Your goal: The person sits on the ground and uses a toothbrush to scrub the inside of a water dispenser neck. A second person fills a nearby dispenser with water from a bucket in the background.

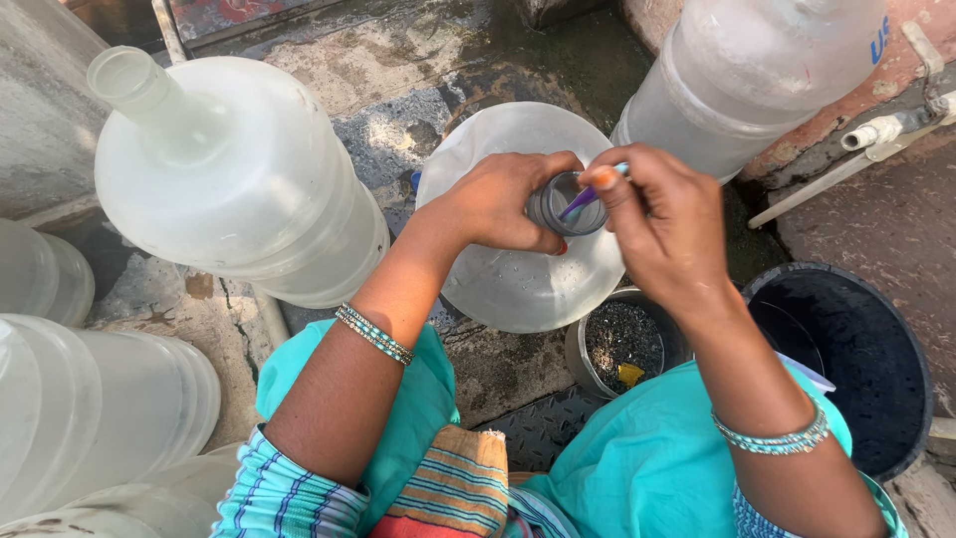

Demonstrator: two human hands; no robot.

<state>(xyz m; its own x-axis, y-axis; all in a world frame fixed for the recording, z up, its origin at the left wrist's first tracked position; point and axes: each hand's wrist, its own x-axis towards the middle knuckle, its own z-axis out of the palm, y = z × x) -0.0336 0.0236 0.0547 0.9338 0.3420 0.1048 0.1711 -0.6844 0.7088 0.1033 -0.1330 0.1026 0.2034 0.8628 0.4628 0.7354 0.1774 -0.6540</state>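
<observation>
My left hand (508, 204) grips the jug (518, 269) neck; right hand (662, 224) pinches a brush (588, 197) inside. A loose pinch may drop it in.

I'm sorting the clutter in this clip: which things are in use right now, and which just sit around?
In use:
left hand gripping the neck of the big water jar
right hand poking a purple-handled brush into it

Lying about:
other clear jars
steel bowl of dark grit
black tub
white pipe
</observation>
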